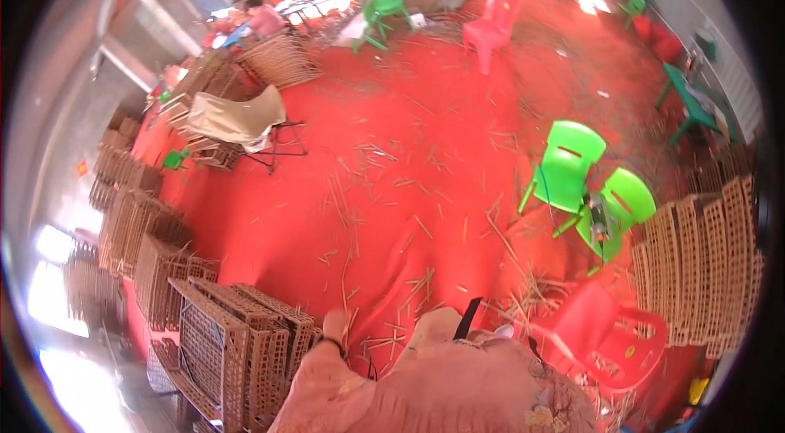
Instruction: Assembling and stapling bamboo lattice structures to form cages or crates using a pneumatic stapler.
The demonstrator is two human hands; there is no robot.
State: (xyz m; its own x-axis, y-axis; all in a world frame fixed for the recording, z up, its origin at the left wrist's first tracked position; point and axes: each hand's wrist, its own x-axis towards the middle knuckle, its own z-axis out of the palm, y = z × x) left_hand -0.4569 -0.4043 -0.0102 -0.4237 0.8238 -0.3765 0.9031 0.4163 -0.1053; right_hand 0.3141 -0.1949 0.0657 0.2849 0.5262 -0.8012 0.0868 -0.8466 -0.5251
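Observation:
My left hand (335, 325), with a dark band at the wrist, hangs low beside a stack of brown woven lattice panels (237, 351). Its fingers are too small and smeared to make out, and nothing clearly shows in its grasp. My right hand is out of sight. A pink floral sleeve and garment (458, 388) fill the bottom of the view, with a black strap (468, 318) at its upper edge. Just right of my body stands a red plastic armchair (605, 331).
Loose sticks (388, 335) litter the red floor covering (384, 212). Two green chairs (572, 151) stand to the right, one bearing a power tool (599, 220). More lattice stacks (699, 265) line both sides. A cloth-covered folding frame (237, 118) and a pink chair (492, 24) stand farther off; a person (266, 18) sits far left.

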